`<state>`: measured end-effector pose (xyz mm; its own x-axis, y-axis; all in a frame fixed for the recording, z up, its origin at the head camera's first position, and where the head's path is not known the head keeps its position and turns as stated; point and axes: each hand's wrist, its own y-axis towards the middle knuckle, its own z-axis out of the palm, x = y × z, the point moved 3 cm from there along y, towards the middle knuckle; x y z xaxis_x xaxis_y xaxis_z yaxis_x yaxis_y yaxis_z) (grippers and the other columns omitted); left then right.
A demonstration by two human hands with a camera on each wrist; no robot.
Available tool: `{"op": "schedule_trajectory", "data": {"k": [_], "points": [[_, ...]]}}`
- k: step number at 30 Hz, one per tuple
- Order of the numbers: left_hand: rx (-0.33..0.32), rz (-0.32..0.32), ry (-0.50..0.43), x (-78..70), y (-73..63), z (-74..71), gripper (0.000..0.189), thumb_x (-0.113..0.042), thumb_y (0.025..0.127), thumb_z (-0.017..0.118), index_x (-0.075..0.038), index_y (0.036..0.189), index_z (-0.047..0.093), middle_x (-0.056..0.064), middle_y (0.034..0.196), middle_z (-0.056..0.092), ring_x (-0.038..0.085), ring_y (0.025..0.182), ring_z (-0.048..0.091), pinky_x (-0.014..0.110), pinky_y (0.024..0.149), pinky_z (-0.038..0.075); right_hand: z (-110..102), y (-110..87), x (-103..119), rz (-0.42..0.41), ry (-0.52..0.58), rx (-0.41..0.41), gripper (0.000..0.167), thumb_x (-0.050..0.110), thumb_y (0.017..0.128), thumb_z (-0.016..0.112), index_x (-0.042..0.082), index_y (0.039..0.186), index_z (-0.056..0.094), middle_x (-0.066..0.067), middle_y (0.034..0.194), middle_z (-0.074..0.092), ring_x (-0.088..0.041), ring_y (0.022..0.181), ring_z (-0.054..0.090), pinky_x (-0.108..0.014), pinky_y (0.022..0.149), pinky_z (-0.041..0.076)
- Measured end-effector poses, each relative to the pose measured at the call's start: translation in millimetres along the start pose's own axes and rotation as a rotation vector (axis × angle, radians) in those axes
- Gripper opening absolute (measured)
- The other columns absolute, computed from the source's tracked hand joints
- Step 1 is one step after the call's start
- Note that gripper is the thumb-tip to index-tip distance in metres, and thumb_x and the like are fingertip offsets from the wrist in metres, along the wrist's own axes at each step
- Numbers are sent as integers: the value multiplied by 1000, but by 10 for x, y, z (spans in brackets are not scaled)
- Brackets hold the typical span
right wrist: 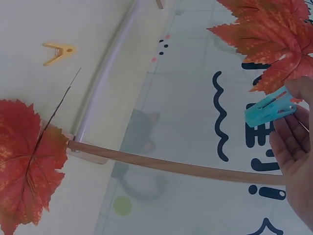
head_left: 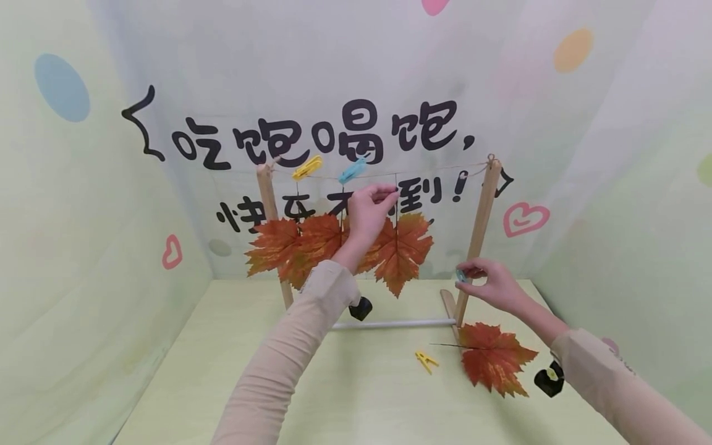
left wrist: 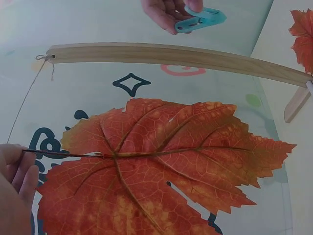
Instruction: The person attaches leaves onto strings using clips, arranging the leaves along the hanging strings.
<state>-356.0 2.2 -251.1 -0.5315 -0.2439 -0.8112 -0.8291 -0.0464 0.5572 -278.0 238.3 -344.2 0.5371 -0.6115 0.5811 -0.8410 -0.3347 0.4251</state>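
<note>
My left hand (head_left: 369, 215) pinches the thin dark stem of an orange-red maple leaf (head_left: 405, 247) close to the string (head_left: 445, 167). In the left wrist view that leaf (left wrist: 151, 147) hangs broadly below the fingers. Lower and to the right, my right hand (head_left: 495, 285) holds a light blue clothespin (right wrist: 269, 108) between thumb and fingers, beside the right wooden post (head_left: 483, 213). On the string's left part, a yellow clothespin (head_left: 307, 167) and a blue clothespin (head_left: 353, 170) hold the stems of other maple leaves (head_left: 275, 242), partly hidden behind my left arm.
Another maple leaf (head_left: 495, 358) lies on the table (head_left: 367, 395) at the right, its stem pointing left. Near it lies a yellow clothespin (head_left: 426, 362). A white rod (head_left: 400, 324) runs low between the left post (head_left: 268, 194) and the right one. A printed backdrop stands behind.
</note>
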Motion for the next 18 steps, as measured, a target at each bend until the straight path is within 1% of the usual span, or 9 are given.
{"op": "schedule_trajectory", "data": {"k": [5,7,10,13,15,18], "points": [[-20,8,-6,-35,-6,8,17,-14,82,68,-2,93,71,9,87,70,13,77,66,20,65,52,-112,68,323,-61,4,-49,26,-7,74,69,-11,97,60,-21,86,64,-34,77,60,-10,67,46],[-17,13,-11,-49,-13,9,17,-14,82,68,-2,94,70,9,88,70,13,77,66,19,65,52,-143,89,420,-74,6,-59,25,-8,73,68,-12,97,60,-22,85,64,-34,76,60,-9,67,45],[-20,33,0,-51,-11,-1,17,-12,81,68,-1,94,70,10,88,70,14,77,66,19,66,52,-159,122,491,-75,9,-67,24,-9,74,67,-13,96,60,-23,85,64,-35,76,60,-8,67,45],[-38,48,20,-41,5,-30,16,-12,81,68,-1,93,71,10,89,70,14,78,66,20,67,52,-167,163,524,-87,16,-79,24,-10,74,67,-13,96,60,-23,85,64,-35,76,60,-9,67,46],[-50,47,28,-26,17,-54,16,-12,81,68,-2,93,71,9,89,70,14,79,66,20,68,52,-176,192,544,-102,21,-91,25,-10,73,68,-13,96,60,-22,85,64,-35,76,60,-9,67,46],[-49,36,32,6,29,-79,17,-13,82,68,-2,94,70,9,90,70,14,80,66,20,69,52,-199,241,580,-121,38,-109,26,-10,72,69,-14,96,60,-23,85,64,-35,76,60,-8,68,45]]}}
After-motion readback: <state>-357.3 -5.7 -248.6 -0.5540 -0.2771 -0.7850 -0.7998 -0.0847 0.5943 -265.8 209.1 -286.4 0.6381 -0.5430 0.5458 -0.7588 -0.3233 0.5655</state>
